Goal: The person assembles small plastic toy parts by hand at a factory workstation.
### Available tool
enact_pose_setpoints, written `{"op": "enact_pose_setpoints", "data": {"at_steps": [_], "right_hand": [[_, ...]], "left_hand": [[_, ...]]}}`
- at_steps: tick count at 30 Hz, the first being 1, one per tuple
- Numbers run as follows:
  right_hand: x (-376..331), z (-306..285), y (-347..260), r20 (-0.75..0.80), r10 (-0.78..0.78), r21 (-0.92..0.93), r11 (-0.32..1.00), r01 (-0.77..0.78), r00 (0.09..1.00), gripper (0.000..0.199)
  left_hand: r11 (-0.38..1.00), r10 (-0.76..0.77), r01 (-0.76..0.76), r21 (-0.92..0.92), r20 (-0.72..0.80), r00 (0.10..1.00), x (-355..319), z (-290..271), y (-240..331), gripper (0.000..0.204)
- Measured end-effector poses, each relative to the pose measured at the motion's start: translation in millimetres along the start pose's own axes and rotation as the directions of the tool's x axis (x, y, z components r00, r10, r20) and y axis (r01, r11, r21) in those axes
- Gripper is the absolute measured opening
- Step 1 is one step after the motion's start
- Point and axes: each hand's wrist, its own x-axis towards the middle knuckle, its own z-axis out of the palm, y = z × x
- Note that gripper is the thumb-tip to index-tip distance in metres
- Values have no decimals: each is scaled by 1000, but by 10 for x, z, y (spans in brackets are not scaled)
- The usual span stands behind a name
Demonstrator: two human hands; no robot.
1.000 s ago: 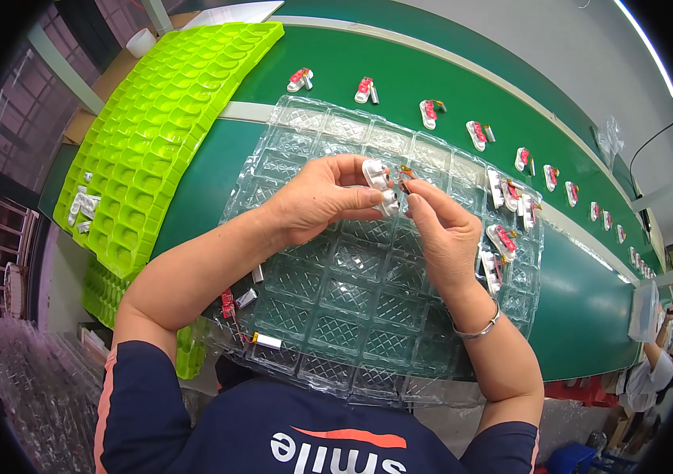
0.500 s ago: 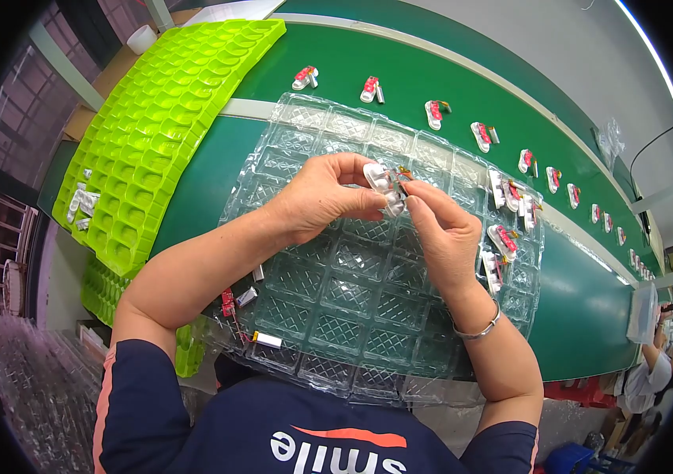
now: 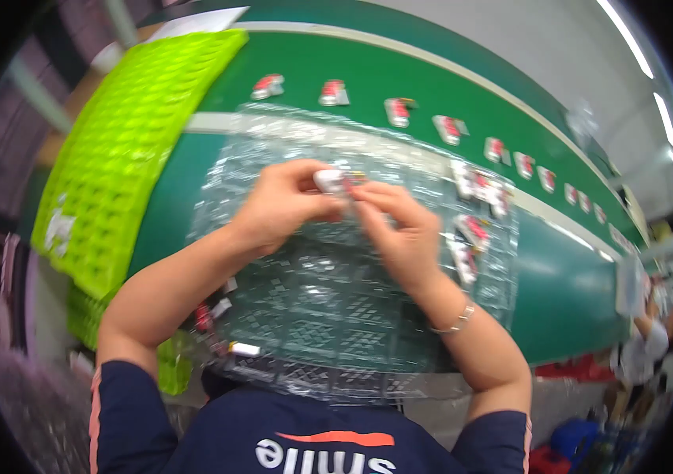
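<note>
two-handed: pinches small white-and-red part (image 3: 328, 181) over clear tray (image 3: 352, 296) with left fingers (image 3: 325, 207), right fingers (image 3: 378, 195) narrow at its right; can't tell right grip. likely light, stiff, fragile: hold by edges.

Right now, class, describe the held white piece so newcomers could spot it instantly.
Find the large, clear, compartmented tray on the green table. Over its far part, the left hand grips a white piece, the right hand close beside it. Unlike the white-and-red pieces lying at the tray's right, this one is held.
</note>
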Motion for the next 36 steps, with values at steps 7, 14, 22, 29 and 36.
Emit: {"op": "enact_pose_setpoints", "data": {"at_steps": [7, 14, 22, 29, 36], "right_hand": [[-5, 211, 108, -225, -180, 45, 980, 195, 957, 15], [-45, 147, 176, -253, -309, 25, 945, 326, 917, 12], [58, 56, 54, 128, 243, 498, 823, -274, 962, 15], [23, 39, 99, 132, 183, 596, 770, -226, 974, 10], [6, 146, 142, 30, 177, 514, 841, -168, 984, 12]], "left_hand": [[977, 28, -14, 211, -65, 998, 4, -79, -64, 33], [998, 58, -58, -31, -17, 998, 153, -286, -344, 37], [956, 265, -266, 122, 26, 964, 184, -437, -325, 39], [907, 332, -330, 263, 41, 943, 194, -411, -382, 36], [910, 339, -360, 203, 131, 932, 135, -453, -406, 48]]}}
